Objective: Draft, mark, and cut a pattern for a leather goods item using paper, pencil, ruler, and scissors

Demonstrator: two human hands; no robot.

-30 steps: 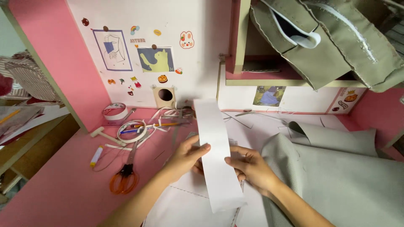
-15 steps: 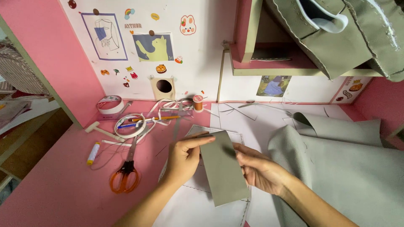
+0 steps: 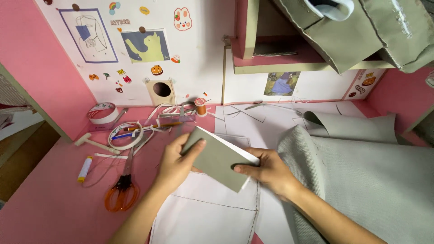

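Pink desk: broad surface under everything, walled in pink at left and right.
Grey fabric: large sheet spread over the right half of the desk, far edge curled up near the wall.
White pattern paper: flat on the desk, dashed lines across it, lying beneath both hands.
Grey folded piece: held above the pattern paper at desk centre, grey face up, white underside showing along its right edge.
Left hand: closed on the piece's left corner, thumb on top, fingers beneath.
Right hand: pinching the piece's lower right edge, thumb pressed on the grey face, just beside the fabric.
Orange-handled scissors: flat on the desk, left of the left hand, apart from it.
Tape roll: near the back wall, far left.
Orange thread spool: upright by the wall, behind the hands.
Yellow-capped tube: lying left of the scissors.
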